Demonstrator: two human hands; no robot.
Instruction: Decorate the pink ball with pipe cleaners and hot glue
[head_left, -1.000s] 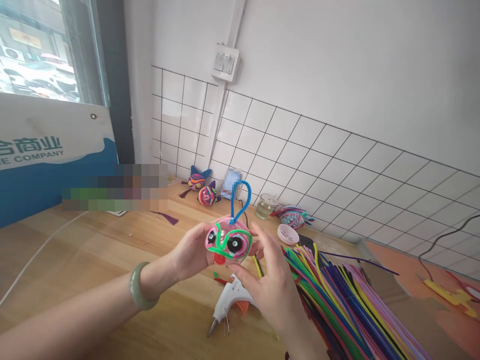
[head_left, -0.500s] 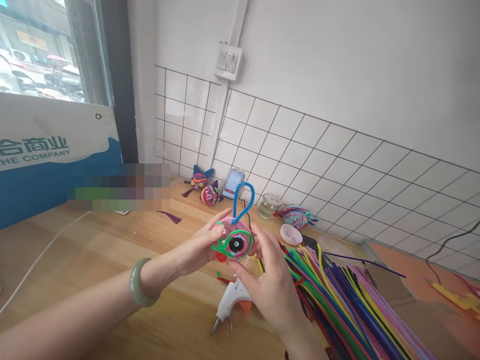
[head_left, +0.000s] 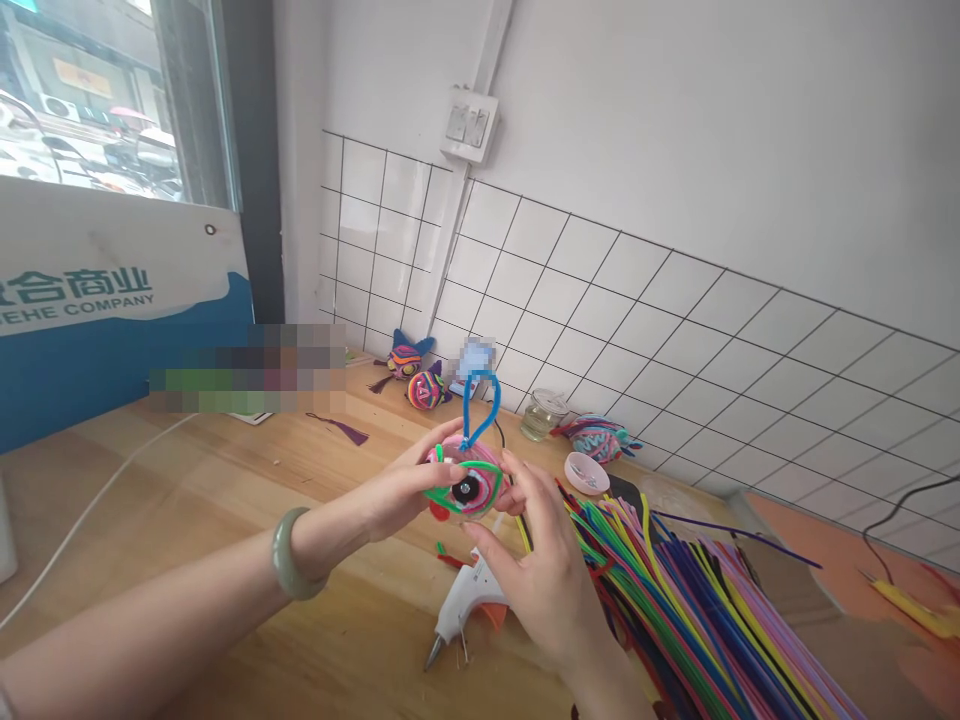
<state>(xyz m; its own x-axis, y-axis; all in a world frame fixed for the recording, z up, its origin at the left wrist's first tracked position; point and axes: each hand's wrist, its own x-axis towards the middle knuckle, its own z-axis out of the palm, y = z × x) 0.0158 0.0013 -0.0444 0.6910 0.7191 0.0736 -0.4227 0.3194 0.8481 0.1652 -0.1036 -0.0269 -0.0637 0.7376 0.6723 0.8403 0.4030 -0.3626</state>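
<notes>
Between my two hands, above the wooden table, is a small pipe-cleaner fish [head_left: 487, 492], pink with green outlines, a black eye and a red bit at its lower left. A blue pipe-cleaner loop [head_left: 481, 410] stands up from its top. My left hand [head_left: 409, 487] grips its left side, the thumb lying across the front near the eye. On the right side, my right hand [head_left: 536, 545] has its fingers and thumb curled round the edge. Below the hands lies a white hot glue gun [head_left: 459, 600], its nozzle pointing down and left.
A large bundle of coloured pipe cleaners [head_left: 697, 610] spreads across the right. Along the wall stand finished pipe-cleaner figures [head_left: 427, 387], a glass jar [head_left: 543, 414] and a pink dish [head_left: 587, 473]. A purple tassel [head_left: 349, 431] and a white cable [head_left: 97, 515] lie leftward.
My left thumb has slid right across the fish's front to the eye. The blue loop leans less to the right. The whole view has shifted slightly.
</notes>
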